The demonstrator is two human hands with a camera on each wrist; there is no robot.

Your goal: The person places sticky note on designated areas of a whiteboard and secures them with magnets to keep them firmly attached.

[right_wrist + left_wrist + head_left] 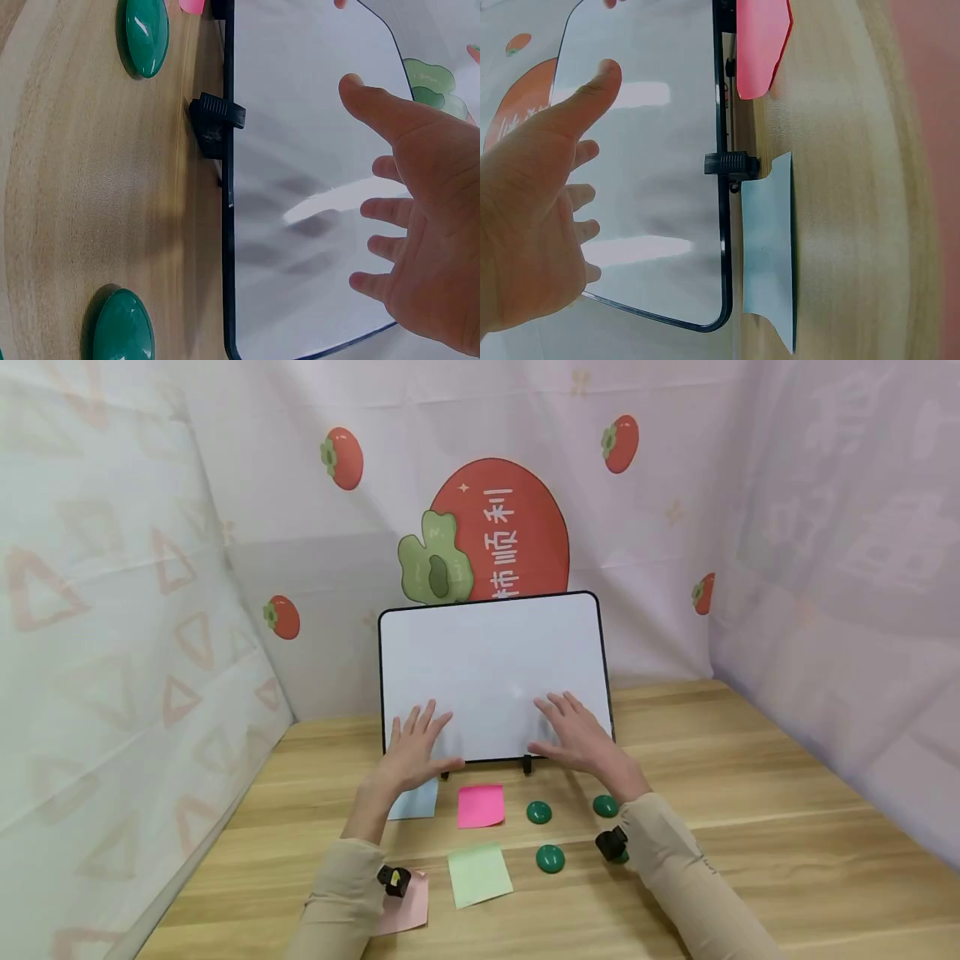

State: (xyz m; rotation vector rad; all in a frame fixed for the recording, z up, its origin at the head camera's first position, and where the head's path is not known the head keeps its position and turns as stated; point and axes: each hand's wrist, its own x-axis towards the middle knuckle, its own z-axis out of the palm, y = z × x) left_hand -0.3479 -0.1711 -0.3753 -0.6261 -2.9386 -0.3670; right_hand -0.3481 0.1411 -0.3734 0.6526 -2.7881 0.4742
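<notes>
A white board (pixel 491 668) with a thin black frame leans back on a stand with small black clips (pixel 731 163). My left hand (pixel 412 756) is held before the board's lower left part, fingers spread and holding nothing. Before the lower right part is my right hand (pixel 577 735), its fingers also apart and its palm bare. In both wrist views a gap seems to separate the fingers from the board. Below the left hand lies a blue sticky note (pixel 414 802), partly hidden by it. A bright pink sticky note (pixel 481 806) lies between the hands, nearer the person than the board.
A green sticky note (pixel 480 875) and a pale pink one (pixel 405 906), partly under the left sleeve, lie nearer. Several green domed magnets (pixel 551 858) sit on the wooden table (pixel 787 827) at right, one mostly behind the right wrist camera. A printed curtain (pixel 300 510) closes off the back.
</notes>
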